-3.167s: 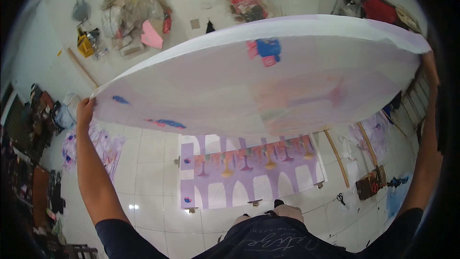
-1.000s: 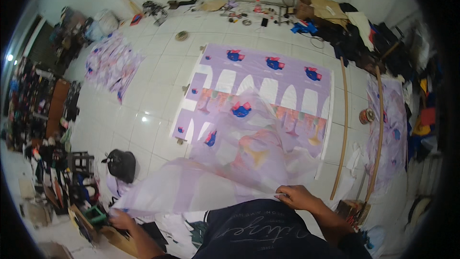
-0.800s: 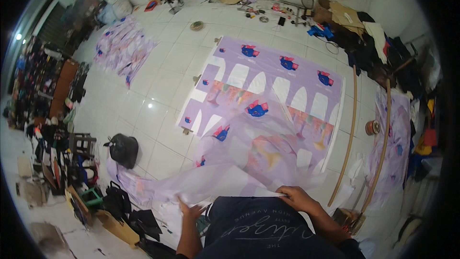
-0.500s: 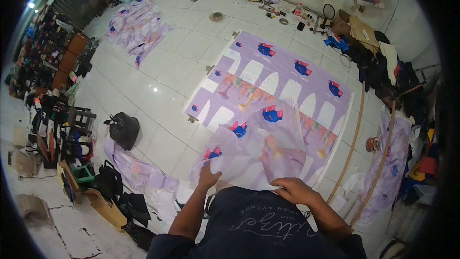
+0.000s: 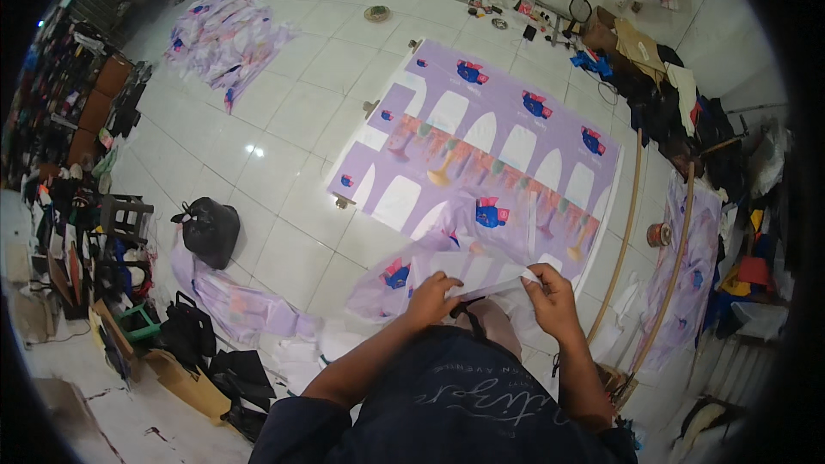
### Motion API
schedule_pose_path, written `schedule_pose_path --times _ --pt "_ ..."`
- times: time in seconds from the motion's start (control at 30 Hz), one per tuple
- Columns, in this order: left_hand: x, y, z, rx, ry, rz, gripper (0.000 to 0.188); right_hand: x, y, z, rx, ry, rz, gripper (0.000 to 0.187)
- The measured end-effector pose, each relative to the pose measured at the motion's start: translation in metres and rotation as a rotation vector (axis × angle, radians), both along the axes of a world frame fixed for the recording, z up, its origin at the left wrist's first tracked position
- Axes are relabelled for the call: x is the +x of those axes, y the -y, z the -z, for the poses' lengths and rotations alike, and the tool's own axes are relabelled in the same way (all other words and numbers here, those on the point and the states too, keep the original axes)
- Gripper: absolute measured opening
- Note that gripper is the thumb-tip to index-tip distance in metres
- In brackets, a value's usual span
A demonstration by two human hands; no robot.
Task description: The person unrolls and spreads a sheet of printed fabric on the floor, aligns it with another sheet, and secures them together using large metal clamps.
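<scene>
Between my hands is the edge of a thin, see-through lilac printed fabric, raised off the floor just in front of my body. My left hand has its fingers closed on that edge at the left. At the right corner, my right hand pinches it between thumb and fingers. The loose part sags in folds to the left and forward. Beneath and beyond lies a flat rectangular spread of the same lilac fabric, with white shapes, blue-and-pink figures and an orange band. Metal clips sit along its left edge.
A black tied bag stands on the tiles at left. Crumpled lilac fabric lies far left. Two long wooden sticks lie at right, near a tape roll and more lilac fabric. Clutter lines the walls.
My left hand has moved right and a little up, closer to my right hand, which has risen slightly. The held fabric is drawn back and bunched, baring more of the spread beneath.
</scene>
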State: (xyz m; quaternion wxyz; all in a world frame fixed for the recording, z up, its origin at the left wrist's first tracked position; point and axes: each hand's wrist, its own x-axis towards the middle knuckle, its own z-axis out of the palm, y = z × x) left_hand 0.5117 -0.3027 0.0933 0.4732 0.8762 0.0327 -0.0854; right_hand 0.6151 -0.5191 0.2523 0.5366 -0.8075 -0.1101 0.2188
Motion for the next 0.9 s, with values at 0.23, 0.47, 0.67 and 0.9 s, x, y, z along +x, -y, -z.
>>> schedule_pose_path --times 0.23,0.47,0.67,0.9 --pt "-0.004 -0.060 0.086 0.073 -0.142 -0.403 0.033 -0.026 -0.006 -0.063 0.014 0.007 0.173 0.005" --pt "-0.026 -0.148 0.094 0.182 0.003 -0.674 0.029 -0.041 0.049 -0.075 -0.410 -0.004 0.027 0.014" --pt "-0.032 -0.176 0.045 -0.470 0.215 -1.194 0.033 -0.094 0.075 0.017 -0.824 0.116 -0.337 0.029" --pt "-0.128 -0.211 0.031 -0.234 0.125 -1.093 0.057 -0.157 0.141 0.118 -1.097 -0.269 -0.357 0.025"
